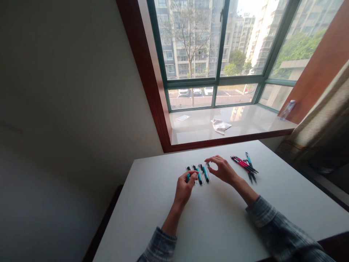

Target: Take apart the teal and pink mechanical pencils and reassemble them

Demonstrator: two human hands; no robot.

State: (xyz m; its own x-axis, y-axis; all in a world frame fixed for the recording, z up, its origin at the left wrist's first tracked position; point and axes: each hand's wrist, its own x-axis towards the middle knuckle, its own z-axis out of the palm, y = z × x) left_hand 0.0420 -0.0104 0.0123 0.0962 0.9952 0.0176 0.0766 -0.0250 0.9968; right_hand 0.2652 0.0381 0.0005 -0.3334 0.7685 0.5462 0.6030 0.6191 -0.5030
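a teal pen piece sits pinched in my left hand, by a row of pen parts; my right hand curls at the row's right end, gripping or not i cannot tell; a brushing knuckle could roll parts across the white table

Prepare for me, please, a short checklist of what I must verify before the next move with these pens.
1. Left grip holds the teal cylindrical piece: ok, fingers closed on it.
2. Right grip has secured something: cannot tell, the detail at its fingertips is too small.
3. Teal-and-black pen barrels lie flat on the white table: ok, beside thin clear pieces.
4. Slim pink-and-black pens are apart from both grips: ok, they lie further right.
5. Those pens are neatly separated: not ok, they overlap.
6. Crumpled white cloth is off the table: ok, it lies on the windowsill.
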